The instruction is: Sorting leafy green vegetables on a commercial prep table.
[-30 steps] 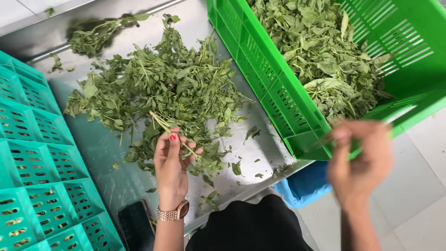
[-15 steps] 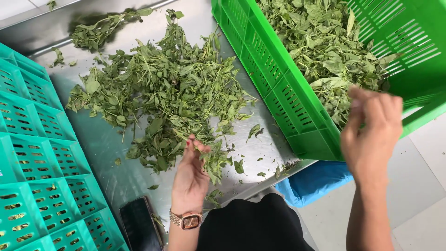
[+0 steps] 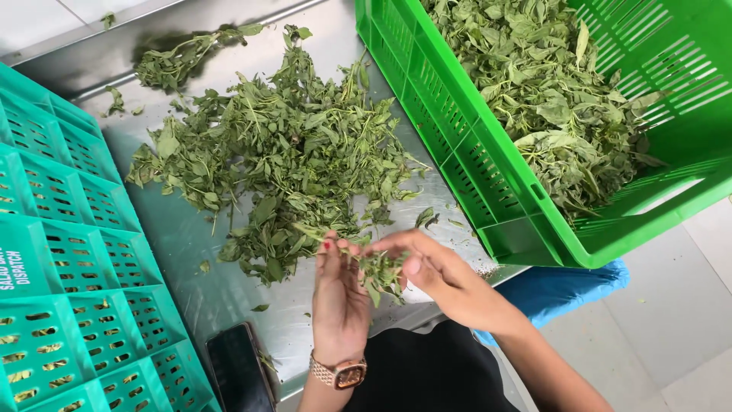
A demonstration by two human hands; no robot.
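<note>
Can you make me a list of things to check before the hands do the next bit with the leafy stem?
1. Stem held: ok. The left hand and right hand both pinch one leafy sprig between them.
2. More leaves close by: ok. The loose pile of leaves lies on the metal table just beyond the hands.
3. Room in the green crate: ok. It holds plenty of leaves, yet its walls stand above them.
4. Phone out of the way: cannot tell. It lies at the table edge beside the left wrist.
5. Teal crate ready: cannot tell. It lies upside down on the left.
</note>
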